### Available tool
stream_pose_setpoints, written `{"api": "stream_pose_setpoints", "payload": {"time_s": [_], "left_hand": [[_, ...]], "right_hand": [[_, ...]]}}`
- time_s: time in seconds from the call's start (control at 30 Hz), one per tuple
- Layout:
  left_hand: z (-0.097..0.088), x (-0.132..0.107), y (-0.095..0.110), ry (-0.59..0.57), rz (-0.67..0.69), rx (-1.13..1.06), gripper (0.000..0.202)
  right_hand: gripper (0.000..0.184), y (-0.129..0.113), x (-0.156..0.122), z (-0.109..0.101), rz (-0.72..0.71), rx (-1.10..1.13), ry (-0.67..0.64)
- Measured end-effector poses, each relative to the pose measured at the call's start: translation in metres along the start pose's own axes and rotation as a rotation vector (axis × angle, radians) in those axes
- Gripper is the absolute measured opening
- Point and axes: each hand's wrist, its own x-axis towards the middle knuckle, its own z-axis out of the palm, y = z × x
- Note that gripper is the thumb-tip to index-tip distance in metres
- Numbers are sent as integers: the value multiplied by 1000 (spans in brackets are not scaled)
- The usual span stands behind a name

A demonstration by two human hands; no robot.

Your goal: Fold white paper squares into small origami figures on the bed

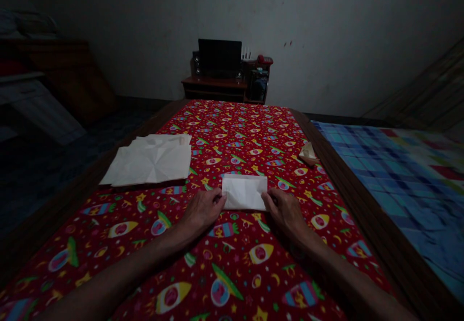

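Note:
Between my two hands is a folded sheet of white paper (245, 191), a small wide rectangle with a crease line near its far edge. My left hand (203, 208) pinches its left edge between thumb and fingers. At the right edge, my right hand (287, 209) grips the paper in the same way. To the left lies a stack of creased white paper sheets (152, 160), fold lines crossing on the top one. A small folded paper piece (308, 153) sits near the right border of the cloth.
Red cloth with rocket prints (232, 243) covers the wooden-edged table. Beyond it stand a desk (213, 83) with a monitor (220, 55) and a red telephone (265, 60). On the right is a bed with a blue checked sheet (377, 166); wooden furniture (65, 74) is at left.

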Motion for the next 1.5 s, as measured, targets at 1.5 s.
{"api": "stream_pose_setpoints", "payload": {"time_s": [1.5], "left_hand": [[-6,-1,-3,-151,-167,-118,32]], "right_hand": [[36,-4,4,6,29,-288,-63]]}}
